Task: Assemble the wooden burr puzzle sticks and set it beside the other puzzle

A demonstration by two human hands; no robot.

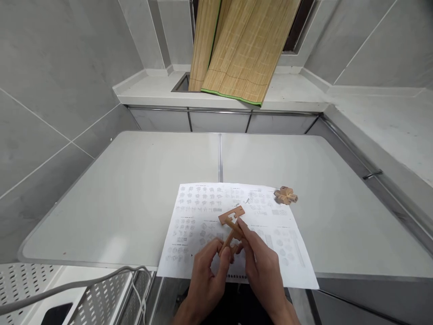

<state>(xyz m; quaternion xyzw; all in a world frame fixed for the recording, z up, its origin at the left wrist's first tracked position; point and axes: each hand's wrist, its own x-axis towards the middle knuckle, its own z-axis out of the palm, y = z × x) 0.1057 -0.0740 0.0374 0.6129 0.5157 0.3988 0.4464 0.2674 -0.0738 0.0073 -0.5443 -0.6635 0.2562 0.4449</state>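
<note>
Left hand (207, 271) is closed on the lower end of the notched wooden pieces (232, 228), pinched between thumb and fingers. Right hand (262, 264) is clamped on their middle from the right. Pieces are held above the instruction sheet (189, 216) at the bench near edge. Assembled wooden puzzle (286, 195) is left by the sheet's far-right corner.

My left hand (206, 275) and right hand (262, 266) are bare: no gloves, rings or watch in view. My forearms show no sleeves down to the frame's edge. Dark clothing sits below, between my wrists.
</note>
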